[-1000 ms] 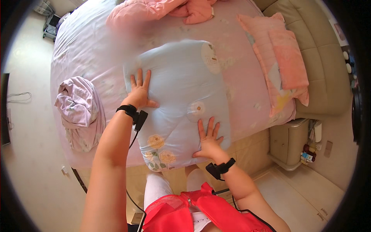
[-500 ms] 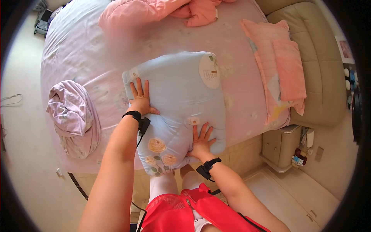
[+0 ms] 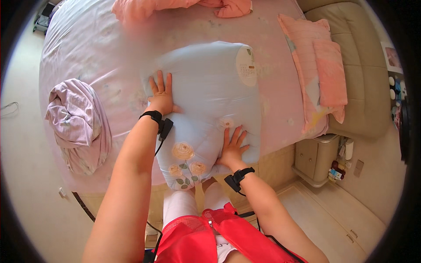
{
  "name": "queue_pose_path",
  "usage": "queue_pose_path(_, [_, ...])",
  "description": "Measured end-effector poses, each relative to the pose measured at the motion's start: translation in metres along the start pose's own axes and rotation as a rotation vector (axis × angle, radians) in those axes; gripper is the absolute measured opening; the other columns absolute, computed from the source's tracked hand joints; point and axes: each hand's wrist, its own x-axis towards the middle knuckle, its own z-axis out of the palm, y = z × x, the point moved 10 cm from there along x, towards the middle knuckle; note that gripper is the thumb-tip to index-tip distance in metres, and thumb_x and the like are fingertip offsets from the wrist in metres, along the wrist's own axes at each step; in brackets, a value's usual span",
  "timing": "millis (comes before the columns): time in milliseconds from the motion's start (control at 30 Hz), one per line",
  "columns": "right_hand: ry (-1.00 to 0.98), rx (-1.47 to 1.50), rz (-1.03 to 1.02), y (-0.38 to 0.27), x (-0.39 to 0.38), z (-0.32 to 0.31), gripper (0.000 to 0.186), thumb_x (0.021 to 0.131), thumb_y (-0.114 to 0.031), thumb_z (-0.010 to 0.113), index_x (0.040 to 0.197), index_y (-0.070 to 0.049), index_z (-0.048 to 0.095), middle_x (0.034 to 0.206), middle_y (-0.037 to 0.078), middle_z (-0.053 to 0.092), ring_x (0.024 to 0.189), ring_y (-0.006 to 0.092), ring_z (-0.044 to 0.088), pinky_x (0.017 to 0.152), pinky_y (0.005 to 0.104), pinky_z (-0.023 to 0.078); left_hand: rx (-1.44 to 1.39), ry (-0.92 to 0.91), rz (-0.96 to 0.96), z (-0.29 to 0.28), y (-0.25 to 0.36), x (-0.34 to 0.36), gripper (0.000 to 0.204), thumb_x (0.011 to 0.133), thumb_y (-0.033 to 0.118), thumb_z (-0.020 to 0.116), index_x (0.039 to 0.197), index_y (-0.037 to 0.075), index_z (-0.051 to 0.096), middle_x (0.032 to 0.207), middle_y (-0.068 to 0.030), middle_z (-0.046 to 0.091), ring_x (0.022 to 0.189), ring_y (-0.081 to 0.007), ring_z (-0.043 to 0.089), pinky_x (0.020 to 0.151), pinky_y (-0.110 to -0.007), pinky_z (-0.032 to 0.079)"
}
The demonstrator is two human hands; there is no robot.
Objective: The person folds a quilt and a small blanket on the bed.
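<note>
A folded pale blue quilt (image 3: 197, 96) with printed cream flowers and leaves lies at the near edge of the bed (image 3: 87, 48), on its pink floral sheet. My left hand (image 3: 162, 96) rests on the quilt's left part with fingers spread. My right hand (image 3: 232, 147) presses, fingers apart, on its lower right part, where the cloth creases toward the middle. Both hands have their palms down.
A crumpled lilac cloth (image 3: 76, 118) lies to the left. Pink bedding (image 3: 228, 6) lies at the far side. Pink pillows (image 3: 329, 79) sit by the padded headboard (image 3: 364, 87). A rounded nightstand (image 3: 315, 158) stands at the right, below the headboard.
Over the last second, both hands have stayed spread on the quilt while shifting slightly. The view has moved, and the quilt's lower right part looks more creased than a second ago.
</note>
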Motion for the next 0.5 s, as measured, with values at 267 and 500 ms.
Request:
queue_pose_path(267, [0.006, 0.146, -0.066, 0.022, -0.043, -0.035, 0.137, 0.043, -0.041, 0.088, 0.146, -0.016, 0.001, 0.148, 0.025, -0.01, 0.134, 0.0518, -0.002, 0.088, 0.0753, 0.025, -0.026, 0.286, -0.042, -0.072, 0.034, -0.094, 0.13, 0.045, 0.052, 0.083, 0.147, 0.022, 0.007, 0.151, -0.0175, -0.007, 0.136, -0.0458, -0.009, 0.097, -0.071, 0.017])
queue_pose_path(500, [0.479, 0.338, -0.485, 0.026, -0.047, -0.196, 0.122, 0.053, -0.023, 0.086, 0.146, -0.027, 0.007, 0.148, 0.024, 0.009, 0.13, 0.0516, 0.021, 0.101, 0.0479, 0.036, -0.008, 0.028, 0.259, -0.045, 0.099, -0.248, 0.126, 0.04, 0.053, 0.083, 0.145, 0.025, 0.019, 0.152, -0.0132, 0.001, 0.137, -0.0453, -0.006, 0.089, -0.079, 0.013])
